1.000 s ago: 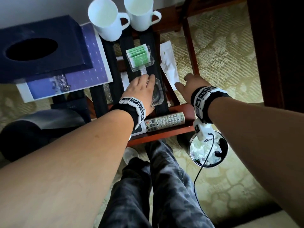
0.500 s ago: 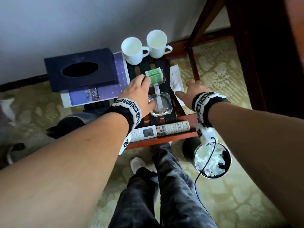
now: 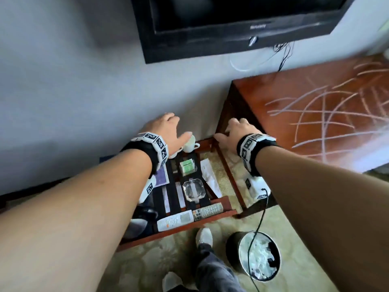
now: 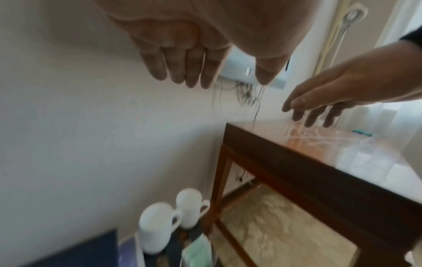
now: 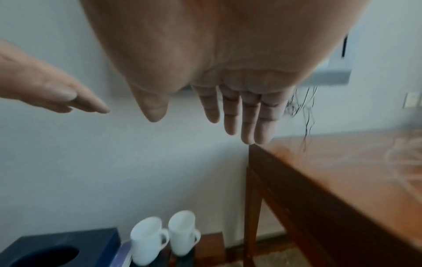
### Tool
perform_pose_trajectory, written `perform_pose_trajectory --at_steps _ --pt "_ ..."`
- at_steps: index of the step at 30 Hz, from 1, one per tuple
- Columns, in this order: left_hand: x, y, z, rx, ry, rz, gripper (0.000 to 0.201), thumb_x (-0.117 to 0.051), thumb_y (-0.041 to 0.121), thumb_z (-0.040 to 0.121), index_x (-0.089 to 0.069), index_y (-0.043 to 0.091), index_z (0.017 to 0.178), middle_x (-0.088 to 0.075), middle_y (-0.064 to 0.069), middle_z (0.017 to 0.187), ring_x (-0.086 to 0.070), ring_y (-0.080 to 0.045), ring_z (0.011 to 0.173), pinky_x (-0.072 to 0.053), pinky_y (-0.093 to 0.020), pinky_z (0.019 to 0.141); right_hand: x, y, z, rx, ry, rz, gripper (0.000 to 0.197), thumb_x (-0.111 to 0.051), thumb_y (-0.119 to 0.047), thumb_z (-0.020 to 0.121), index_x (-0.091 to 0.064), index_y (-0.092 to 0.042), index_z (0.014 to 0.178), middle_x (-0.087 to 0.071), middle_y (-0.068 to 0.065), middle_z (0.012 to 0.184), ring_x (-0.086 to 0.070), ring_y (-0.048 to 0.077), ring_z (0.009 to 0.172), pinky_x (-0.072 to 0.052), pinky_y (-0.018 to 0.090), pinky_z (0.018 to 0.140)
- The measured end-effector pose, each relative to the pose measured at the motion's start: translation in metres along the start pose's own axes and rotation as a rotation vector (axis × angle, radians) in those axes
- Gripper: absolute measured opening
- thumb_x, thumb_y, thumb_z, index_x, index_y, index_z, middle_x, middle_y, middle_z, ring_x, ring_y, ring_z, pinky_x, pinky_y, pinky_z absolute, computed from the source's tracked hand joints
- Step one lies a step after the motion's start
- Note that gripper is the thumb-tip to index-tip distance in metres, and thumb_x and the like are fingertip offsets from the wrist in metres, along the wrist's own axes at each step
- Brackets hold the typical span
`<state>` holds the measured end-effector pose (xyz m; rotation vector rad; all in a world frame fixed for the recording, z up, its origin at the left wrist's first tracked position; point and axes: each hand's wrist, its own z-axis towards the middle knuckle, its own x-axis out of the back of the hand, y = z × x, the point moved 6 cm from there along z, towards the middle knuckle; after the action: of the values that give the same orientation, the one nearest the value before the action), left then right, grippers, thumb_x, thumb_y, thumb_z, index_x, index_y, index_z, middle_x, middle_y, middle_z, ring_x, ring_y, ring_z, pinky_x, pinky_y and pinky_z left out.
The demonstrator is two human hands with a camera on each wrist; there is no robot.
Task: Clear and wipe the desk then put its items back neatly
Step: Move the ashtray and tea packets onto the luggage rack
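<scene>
Two mugs (image 5: pixel 163 236) whole in wrist views, left hand (image 4: pixel 182 59) and right hand (image 5: pixel 228 101) empty, fingers straight.

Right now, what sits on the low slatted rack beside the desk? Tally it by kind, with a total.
White mugs: 2
Remote controls: 2
Glass ashtray: 1
Clear holder of green packets: 1
Dark blue tissue box: 1
Purple booklet: 1
White paper slip: 1
Total: 9
</scene>
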<state>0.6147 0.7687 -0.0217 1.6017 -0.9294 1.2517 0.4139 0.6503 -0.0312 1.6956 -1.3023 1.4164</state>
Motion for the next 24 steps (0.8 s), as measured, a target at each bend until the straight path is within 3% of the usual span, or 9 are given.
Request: perform_pose_trajectory --at_steps 5,9,15,20,24 --pt "0.104 0.062 0.001 -0.106 0.127 0.017 0.081 -0.031 0.076 0.094 -0.045 0.017 0.147 -0.04 -0.004 0.158 -0.034 -0.023 0.146 -0.033 -0.043 0.117 0.115 0.027 -0.054 -0.035 0.125 -0.104 0.087 -0.054 -0.08 0.081 -0.041 -0.023 0.146 -0.048 0.012 0.144 -0.048 0.039 0.132 -0.045 0.051 0.105" --pt "0.17 0.114 -0.007 -0.17 0.172 0.047 0.091 -0.025 0.083 0.089 -0.04 0.019 0.152 -0.032 -0.004 0.163 -0.023 -0.024 0.153 -0.026 -0.045 0.122 0.192 0.054 -0.09 -0.077 0.22 -0.102 0.098 -0.049 -0.087 0.077 -0.035 -0.026 0.152 -0.041 0.01 0.154 -0.039 0.038 0.141 -0.04 0.054 0.111" --pt "0.271 0.171 -0.036 -0.246 0.341 0.073 0.109 -0.012 0.089 0.075 -0.048 0.014 0.145 -0.043 -0.006 0.154 -0.031 -0.026 0.148 -0.032 -0.047 0.119 0.281 0.093 -0.136 -0.083 0.389 -0.037 0.103 -0.044 -0.09 0.075 -0.03 -0.027 0.156 -0.035 0.006 0.16 -0.032 0.034 0.146 -0.037 0.057 0.114" --pt "0.318 0.235 -0.065 -0.257 0.423 0.091 0.089 -0.029 0.081 0.088 -0.05 0.012 0.142 -0.046 -0.008 0.15 -0.034 -0.025 0.144 -0.035 -0.048 0.115 0.327 0.145 -0.187 -0.056 0.493 -0.035 0.102 -0.037 -0.091 0.078 -0.026 -0.029 0.158 -0.031 -0.001 0.163 -0.022 0.03 0.151 -0.028 0.054 0.12" --pt "0.321 0.329 -0.093 -0.34 0.45 0.083 0.091 -0.03 0.081 0.088 -0.043 0.014 0.149 -0.038 -0.008 0.158 -0.028 -0.024 0.149 -0.032 -0.048 0.119 0.35 0.215 -0.243 -0.088 0.531 -0.095 0.099 -0.036 -0.09 0.081 -0.024 -0.03 0.159 -0.022 -0.001 0.167 -0.013 0.031 0.154 -0.016 0.052 0.124"
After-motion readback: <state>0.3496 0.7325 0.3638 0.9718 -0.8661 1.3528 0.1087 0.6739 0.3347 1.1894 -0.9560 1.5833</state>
